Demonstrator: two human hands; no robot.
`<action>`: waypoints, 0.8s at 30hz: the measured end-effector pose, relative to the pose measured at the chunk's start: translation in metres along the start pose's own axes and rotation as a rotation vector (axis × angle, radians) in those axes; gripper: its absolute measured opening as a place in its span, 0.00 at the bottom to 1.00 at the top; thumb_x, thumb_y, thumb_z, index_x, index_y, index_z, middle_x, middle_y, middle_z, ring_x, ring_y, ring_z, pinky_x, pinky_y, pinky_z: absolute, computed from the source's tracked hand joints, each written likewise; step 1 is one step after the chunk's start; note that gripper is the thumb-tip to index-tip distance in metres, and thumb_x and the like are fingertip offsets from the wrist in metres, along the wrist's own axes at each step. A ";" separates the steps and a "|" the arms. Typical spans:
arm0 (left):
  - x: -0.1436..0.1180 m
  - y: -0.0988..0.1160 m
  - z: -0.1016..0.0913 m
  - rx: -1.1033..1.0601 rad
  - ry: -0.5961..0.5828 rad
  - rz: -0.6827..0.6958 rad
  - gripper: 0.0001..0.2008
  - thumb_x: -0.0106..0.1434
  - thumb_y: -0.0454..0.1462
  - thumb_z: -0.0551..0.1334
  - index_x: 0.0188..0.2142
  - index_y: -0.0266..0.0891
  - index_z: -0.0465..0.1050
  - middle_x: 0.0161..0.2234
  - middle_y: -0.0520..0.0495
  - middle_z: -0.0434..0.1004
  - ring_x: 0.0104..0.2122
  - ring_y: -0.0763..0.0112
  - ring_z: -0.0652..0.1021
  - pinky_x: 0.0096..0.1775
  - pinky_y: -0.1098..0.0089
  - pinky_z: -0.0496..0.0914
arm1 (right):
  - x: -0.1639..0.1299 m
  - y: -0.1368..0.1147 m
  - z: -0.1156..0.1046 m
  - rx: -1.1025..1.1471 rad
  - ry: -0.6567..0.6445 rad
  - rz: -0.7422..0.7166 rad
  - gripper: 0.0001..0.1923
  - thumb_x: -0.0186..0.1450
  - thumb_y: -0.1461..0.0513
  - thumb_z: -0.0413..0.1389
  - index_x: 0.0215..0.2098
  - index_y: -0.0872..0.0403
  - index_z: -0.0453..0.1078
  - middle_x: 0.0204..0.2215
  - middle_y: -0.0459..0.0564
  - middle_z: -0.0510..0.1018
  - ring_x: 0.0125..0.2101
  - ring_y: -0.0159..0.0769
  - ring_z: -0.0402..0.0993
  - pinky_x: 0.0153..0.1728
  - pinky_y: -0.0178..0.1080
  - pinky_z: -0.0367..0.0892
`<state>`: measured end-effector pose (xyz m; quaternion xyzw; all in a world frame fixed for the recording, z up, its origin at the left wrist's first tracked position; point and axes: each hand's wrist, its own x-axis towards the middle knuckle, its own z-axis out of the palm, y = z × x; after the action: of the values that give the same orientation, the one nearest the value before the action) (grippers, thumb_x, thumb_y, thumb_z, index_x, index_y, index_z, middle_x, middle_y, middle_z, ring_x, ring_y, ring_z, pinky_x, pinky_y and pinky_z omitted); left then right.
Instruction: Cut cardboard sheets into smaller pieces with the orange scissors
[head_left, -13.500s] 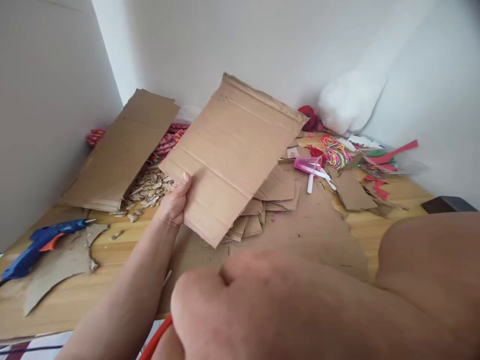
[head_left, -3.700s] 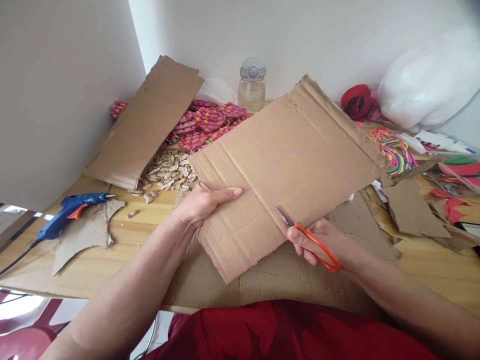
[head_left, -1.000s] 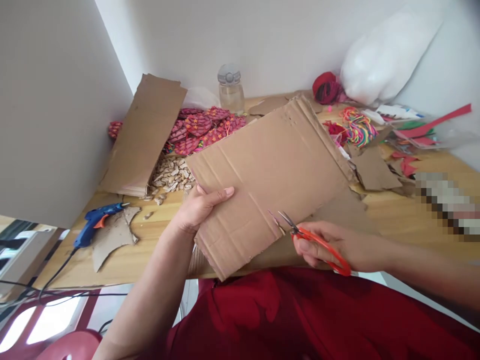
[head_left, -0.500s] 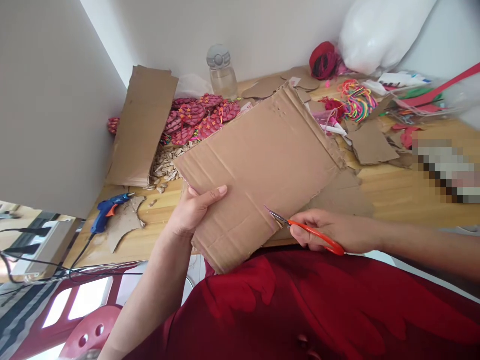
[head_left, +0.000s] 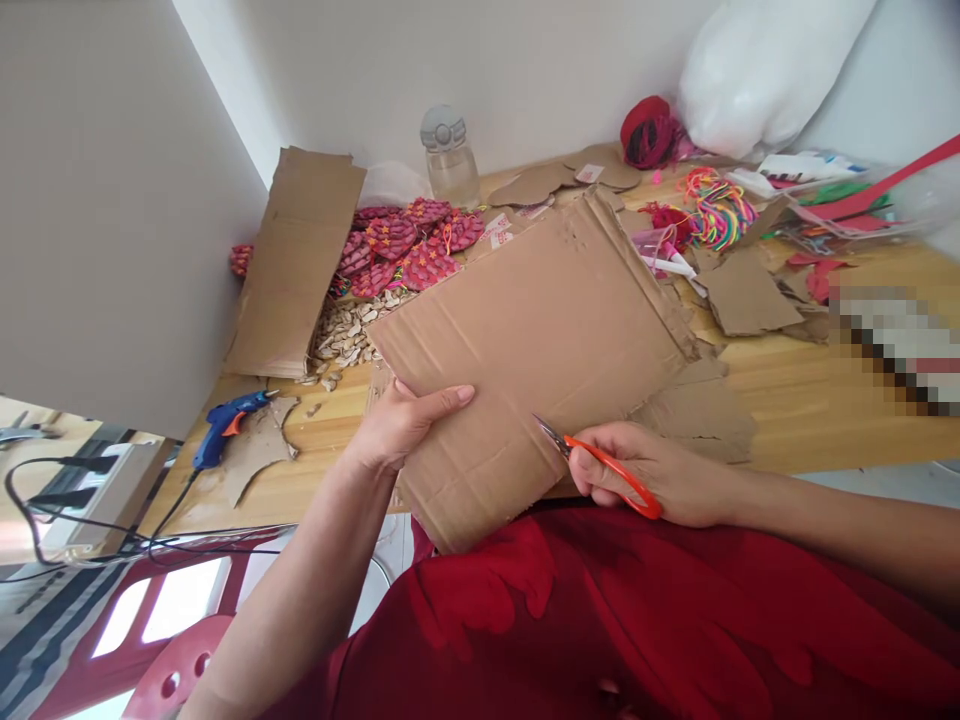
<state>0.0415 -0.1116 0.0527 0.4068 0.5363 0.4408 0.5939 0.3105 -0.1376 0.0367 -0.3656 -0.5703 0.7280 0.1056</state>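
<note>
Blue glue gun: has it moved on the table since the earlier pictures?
No. Judged against the cardboard scrap, the blue glue gun lies as before, along its left side, nozzle near the upper edge; only the view shifted.

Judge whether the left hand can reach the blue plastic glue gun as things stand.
Probably yes, if freed: the left hand holds the brown rectangular cardboard sheet, but nothing visible blocks the way to the blue plastic glue gun.

1 camera, on person's head. Looks forward and down at table [head_left: 795,400], wide view. Left hand [head_left: 405,418] and right hand [head_left: 645,470] close, near middle. Red clothes [head_left: 600,620] very near, along bottom. Back wall [head_left: 540,80] farther off, along top. View tips slightly: table's front edge climbs toward right side.
</note>
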 end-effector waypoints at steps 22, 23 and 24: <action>0.010 -0.003 0.005 0.000 0.041 -0.009 0.36 0.48 0.38 0.75 0.58 0.39 0.73 0.44 0.41 0.85 0.44 0.47 0.83 0.44 0.55 0.81 | 0.011 0.002 -0.005 0.019 0.085 0.073 0.29 0.63 0.37 0.56 0.28 0.55 0.65 0.20 0.41 0.64 0.21 0.28 0.54 0.24 0.34 0.52; 0.011 -0.003 0.004 0.002 0.038 -0.009 0.35 0.49 0.38 0.75 0.58 0.39 0.73 0.44 0.41 0.85 0.44 0.48 0.83 0.44 0.55 0.81 | 0.011 0.001 -0.004 0.026 0.092 0.078 0.29 0.61 0.37 0.57 0.28 0.55 0.65 0.20 0.41 0.64 0.21 0.28 0.55 0.24 0.34 0.52; 0.011 -0.004 0.004 0.008 0.031 -0.009 0.35 0.49 0.38 0.74 0.57 0.39 0.73 0.44 0.42 0.85 0.45 0.48 0.83 0.45 0.55 0.81 | 0.011 0.000 -0.004 0.025 0.100 0.084 0.30 0.61 0.36 0.57 0.28 0.55 0.65 0.20 0.42 0.65 0.21 0.28 0.55 0.24 0.34 0.52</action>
<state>0.0461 -0.1019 0.0464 0.3998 0.5489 0.4424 0.5858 0.3056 -0.1286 0.0315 -0.4236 -0.5395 0.7197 0.1077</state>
